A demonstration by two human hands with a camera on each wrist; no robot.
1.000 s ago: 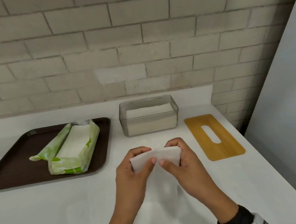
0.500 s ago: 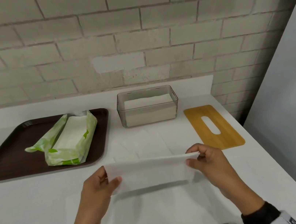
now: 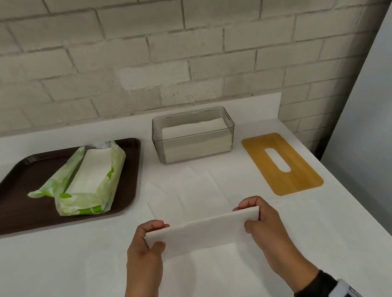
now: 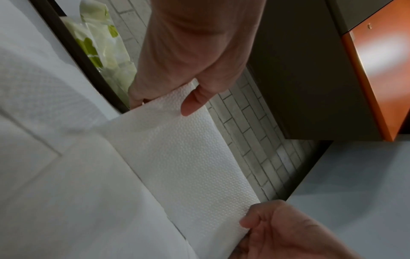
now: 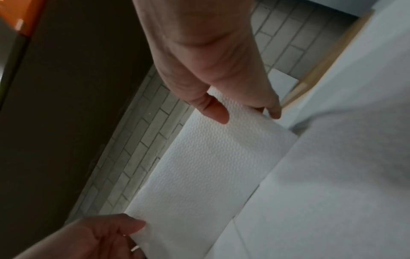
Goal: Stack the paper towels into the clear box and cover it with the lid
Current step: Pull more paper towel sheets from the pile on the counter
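The left hand (image 3: 144,245) and right hand (image 3: 262,222) each pinch one end of a folded paper towel (image 3: 202,233), stretched above the white counter (image 3: 43,273). Beyond, the clear box (image 3: 193,134) holds stacked towels, lid off; the bamboo lid (image 3: 282,163) lies just right. An opened green wrapper (image 3: 88,182) holding towels lies on the brown tray (image 3: 7,202).

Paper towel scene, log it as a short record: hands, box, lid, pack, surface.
hands: left hand and right hand pinch the ends of a folded paper towel, held above the counter
clear box: open, partly filled with paper towels
wooden lid: flat on the counter, right of the box
green pack: open, on the brown tray
surface: white counter
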